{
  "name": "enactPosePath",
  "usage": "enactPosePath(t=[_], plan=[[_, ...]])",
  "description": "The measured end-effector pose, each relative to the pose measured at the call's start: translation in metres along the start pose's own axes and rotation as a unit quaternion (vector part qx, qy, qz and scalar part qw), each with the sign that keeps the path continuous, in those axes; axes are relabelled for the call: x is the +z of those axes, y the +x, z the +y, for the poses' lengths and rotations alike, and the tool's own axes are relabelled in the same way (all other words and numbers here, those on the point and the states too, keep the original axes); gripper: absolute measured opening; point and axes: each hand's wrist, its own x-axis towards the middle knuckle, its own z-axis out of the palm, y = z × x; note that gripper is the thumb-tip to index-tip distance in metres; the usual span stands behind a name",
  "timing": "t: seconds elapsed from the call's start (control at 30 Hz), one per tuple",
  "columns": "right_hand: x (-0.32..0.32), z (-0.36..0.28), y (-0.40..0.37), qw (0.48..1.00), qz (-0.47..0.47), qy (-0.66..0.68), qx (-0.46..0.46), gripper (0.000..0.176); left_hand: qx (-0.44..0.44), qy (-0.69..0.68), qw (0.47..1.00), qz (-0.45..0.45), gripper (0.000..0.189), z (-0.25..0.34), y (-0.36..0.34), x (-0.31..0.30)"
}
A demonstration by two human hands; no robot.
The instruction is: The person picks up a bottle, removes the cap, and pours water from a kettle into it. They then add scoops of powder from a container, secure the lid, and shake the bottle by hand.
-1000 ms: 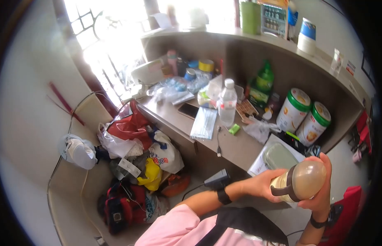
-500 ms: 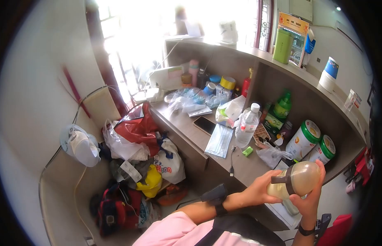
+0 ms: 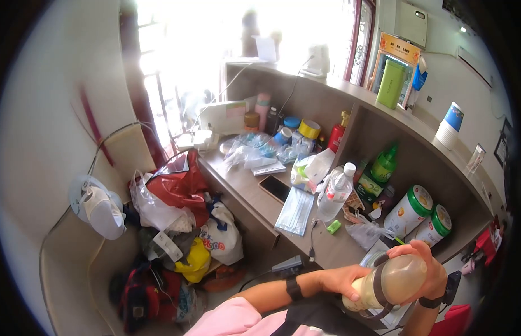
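A baby bottle [image 3: 403, 277] with a rounded clear end, dark handles and pale milky contents lies tilted between my hands, in front of the counter's right part. My left hand [image 3: 344, 281] is closed around its lower left end, thumb on the side. My right hand [image 3: 434, 274] is wrapped round the rounded end, with its fingers over the top. Part of the bottle's far side is hidden by my fingers. Behind it on the counter are a clear plastic bag [image 3: 368, 234] and two white tins with green lids [image 3: 409, 210].
On the counter [image 3: 255, 193] are a water bottle [image 3: 335, 193], a face mask [image 3: 295, 210], a phone [image 3: 275, 188], a short cable [image 3: 312, 241] and a green bottle [image 3: 383, 163]. Bags [image 3: 179, 190] are piled at the left. Paper cups [image 3: 449, 127] stand on the upper ledge.
The baby bottle has come down and slightly left, and its rounded end has turned more toward me. Both hands moved with it and keep their hold. The camera view has shifted a little.
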Motion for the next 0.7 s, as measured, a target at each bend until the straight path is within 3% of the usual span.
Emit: enactPosePath(t=[0.07, 0.13, 0.17, 0.2, 0.23, 0.27, 0.33, 0.37, 0.4, 0.47, 0.53, 0.6, 0.67, 0.7], plan=[[0.004, -0.002, -0.011, 0.997, 0.045, 0.021, 0.052, 0.116, -0.009, -0.007, 1.000, -0.006, 0.085, 0.002, 0.001, -0.001], [0.005, -0.005, -0.020, 0.988, 0.099, 0.044, 0.108, 0.117, -0.010, 0.103, 0.993, 0.064, 0.080, 0.009, 0.003, -0.003], [0.007, -0.008, -0.022, 0.978, 0.140, -0.067, 0.141, 0.115, -0.017, 0.097, 0.994, 0.052, 0.080, 0.010, 0.005, -0.001], [0.011, -0.012, -0.024, 0.952, 0.177, -0.175, 0.177, 0.113, -0.002, 0.099, 0.988, 0.117, 0.075, 0.010, 0.007, 0.002], [0.019, -0.016, -0.022, 0.931, 0.245, -0.196, 0.188, 0.103, 0.012, 0.102, 0.978, 0.182, 0.070, 0.010, 0.009, 0.004], [0.023, -0.018, -0.024, 0.926, 0.256, -0.194, 0.197, 0.103, 0.001, 0.098, 0.980, 0.173, 0.070, 0.007, 0.011, 0.003], [0.030, -0.025, -0.035, 0.902, 0.270, -0.258, 0.214, 0.093, 0.052, 0.189, 0.938, 0.287, 0.065, -0.008, 0.013, 0.001], [0.036, -0.034, -0.038, 0.901, 0.323, -0.174, 0.233, 0.078, 0.044, 0.191, 0.929, 0.313, 0.063, -0.009, 0.015, 0.004], [0.039, -0.040, -0.049, 0.889, 0.333, -0.172, 0.264, 0.078, 0.034, 0.190, 0.923, 0.334, 0.062, -0.005, 0.016, 0.002], [0.043, -0.048, -0.071, 0.863, 0.450, 0.020, 0.230, 0.065, 0.022, 0.191, 0.916, 0.352, 0.060, -0.010, 0.017, -0.008], [0.033, -0.032, -0.074, 0.861, 0.487, -0.007, 0.144, 0.057, -0.026, 0.139, 0.928, 0.345, 0.058, -0.006, 0.020, -0.005], [0.022, -0.019, -0.070, 0.860, 0.478, -0.039, 0.173, 0.062, 0.009, 0.146, 0.945, 0.292, 0.058, -0.014, 0.021, -0.007], [0.016, -0.005, -0.079, 0.899, 0.410, -0.028, 0.151, 0.074, 0.013, 0.121, 0.959, 0.255, 0.062, -0.008, 0.035, 0.009], [0.012, 0.000, -0.082, 0.891, 0.424, -0.029, 0.161, 0.074, 0.024, 0.171, 0.959, 0.222, 0.069, -0.008, 0.038, 0.012]])
